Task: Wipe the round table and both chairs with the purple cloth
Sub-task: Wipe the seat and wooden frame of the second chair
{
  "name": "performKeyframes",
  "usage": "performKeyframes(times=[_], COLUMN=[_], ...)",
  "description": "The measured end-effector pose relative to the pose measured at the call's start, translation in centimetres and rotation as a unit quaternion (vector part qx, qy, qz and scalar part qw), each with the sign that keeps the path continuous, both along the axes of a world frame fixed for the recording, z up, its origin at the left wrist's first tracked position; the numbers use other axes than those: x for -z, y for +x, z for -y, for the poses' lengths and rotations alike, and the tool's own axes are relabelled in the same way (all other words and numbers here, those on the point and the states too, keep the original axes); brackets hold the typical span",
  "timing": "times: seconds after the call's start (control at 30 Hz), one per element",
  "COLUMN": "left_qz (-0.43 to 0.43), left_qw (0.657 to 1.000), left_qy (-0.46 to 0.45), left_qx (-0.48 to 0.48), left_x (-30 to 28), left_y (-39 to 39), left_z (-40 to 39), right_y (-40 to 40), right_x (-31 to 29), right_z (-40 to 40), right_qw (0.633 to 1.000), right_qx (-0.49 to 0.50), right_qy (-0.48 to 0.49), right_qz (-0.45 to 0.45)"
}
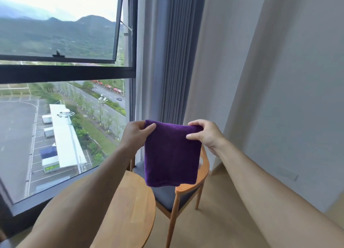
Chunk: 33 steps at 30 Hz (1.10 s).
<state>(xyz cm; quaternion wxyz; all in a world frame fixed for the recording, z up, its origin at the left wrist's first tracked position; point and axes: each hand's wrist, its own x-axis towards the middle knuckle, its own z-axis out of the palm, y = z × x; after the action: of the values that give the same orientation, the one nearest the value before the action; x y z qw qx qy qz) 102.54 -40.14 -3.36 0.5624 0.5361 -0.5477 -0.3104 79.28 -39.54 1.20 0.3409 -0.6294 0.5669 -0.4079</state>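
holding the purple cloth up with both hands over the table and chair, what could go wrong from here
1. The purple cloth hangs folded, pinched only at its top corners by the left hand and right hand; it could unfold or slip as it is lowered.
2. The chair sits tight against the round table, so wiping one may bump the other.
3. The curtain hangs close behind the chair and could get snagged.
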Motion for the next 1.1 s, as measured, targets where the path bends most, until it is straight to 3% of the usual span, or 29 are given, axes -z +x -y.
performKeyframes(times=[0.2,0.57,0.83,1.1], left_qz=[0.021,0.023,0.028,0.078], left_qw=[0.997,0.974,0.972,0.955], left_qy=[0.018,0.116,0.188,0.273], left_qx=[-0.067,-0.193,-0.136,-0.085], left_x=[3.5,10.7,20.3,30.3], left_y=[-3.1,-6.7,-6.8,-7.4], left_z=[8.2,19.8,27.2,35.8], right_y=[-2.8,-4.6,-4.9,-5.0], right_x=[3.9,11.7,20.6,30.4], right_z=[11.8,28.5,37.7,48.0], right_qw=[0.973,0.946,0.928,0.869], right_qx=[-0.038,-0.154,-0.193,-0.23], right_qy=[-0.083,-0.034,0.031,0.135], right_qz=[-0.211,-0.282,-0.316,-0.416])
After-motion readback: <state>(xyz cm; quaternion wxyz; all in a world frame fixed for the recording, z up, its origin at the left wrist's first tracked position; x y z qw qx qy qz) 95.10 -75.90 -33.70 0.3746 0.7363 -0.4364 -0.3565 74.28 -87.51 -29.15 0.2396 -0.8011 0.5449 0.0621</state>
